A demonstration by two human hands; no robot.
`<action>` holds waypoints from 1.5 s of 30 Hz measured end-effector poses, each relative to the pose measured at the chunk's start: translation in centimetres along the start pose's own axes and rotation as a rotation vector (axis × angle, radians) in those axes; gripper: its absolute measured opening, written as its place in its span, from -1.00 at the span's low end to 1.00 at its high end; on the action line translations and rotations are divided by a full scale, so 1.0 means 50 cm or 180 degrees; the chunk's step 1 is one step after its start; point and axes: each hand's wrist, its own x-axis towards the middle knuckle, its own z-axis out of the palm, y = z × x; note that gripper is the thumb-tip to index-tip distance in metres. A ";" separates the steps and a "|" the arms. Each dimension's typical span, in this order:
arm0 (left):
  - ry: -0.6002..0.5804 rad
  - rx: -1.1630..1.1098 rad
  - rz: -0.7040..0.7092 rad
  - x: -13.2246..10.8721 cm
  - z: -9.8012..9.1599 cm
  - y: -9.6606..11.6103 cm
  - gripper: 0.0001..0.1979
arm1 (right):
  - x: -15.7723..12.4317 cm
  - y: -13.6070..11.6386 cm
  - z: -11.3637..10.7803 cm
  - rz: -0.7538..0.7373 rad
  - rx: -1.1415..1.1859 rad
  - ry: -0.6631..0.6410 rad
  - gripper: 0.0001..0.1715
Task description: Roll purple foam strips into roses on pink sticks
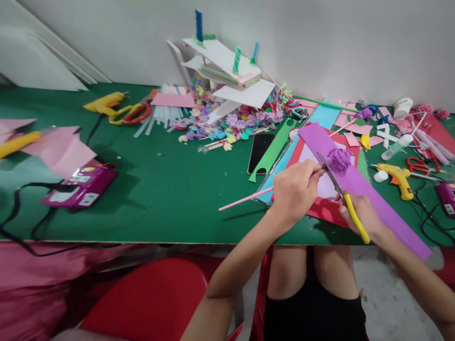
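Note:
My left hand (295,189) pinches a purple paper flower (339,161) by its base, where a pink stick (245,198) runs out below the hand to the left. My right hand (360,213) is closed around yellow-handled scissors (355,220). Their blades point up and to the left, right beside the flower and my left fingertips. Whether the blades touch the flower I cannot tell. Under both hands lies a long purple strip (384,210), on top of red, blue and white sheets.
On the green table (170,199) stand a purple power strip (83,187) with black cords at left and a yellow glue gun (400,177) at right. Many small foam flowers (238,118) lie at the back under a white tiered model (227,61). A phone (261,151) lies near the sheets.

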 end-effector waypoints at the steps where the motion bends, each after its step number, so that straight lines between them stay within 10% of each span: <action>1: -0.0004 0.0026 -0.0002 -0.001 0.002 0.000 -0.80 | -0.001 -0.001 0.001 0.0007 -0.0051 0.0046 -0.35; 16: -0.0676 -0.2217 -0.1187 0.022 -0.022 0.010 -0.89 | -0.006 0.020 -0.005 -0.0399 0.0119 -0.0117 0.06; 28: -0.1066 -0.3068 -0.1704 0.034 -0.034 0.008 -0.80 | -0.003 0.034 -0.005 -0.0359 -0.0440 0.0167 -0.14; 36: -0.2164 -0.4310 -0.2217 0.037 -0.041 -0.016 -0.64 | 0.005 0.052 -0.020 -0.0949 -0.0793 0.0524 -0.01; 45: -0.2761 -0.4565 -0.2321 0.051 -0.053 -0.009 -0.63 | 0.005 0.064 -0.024 -0.1061 -0.1051 0.0858 -0.34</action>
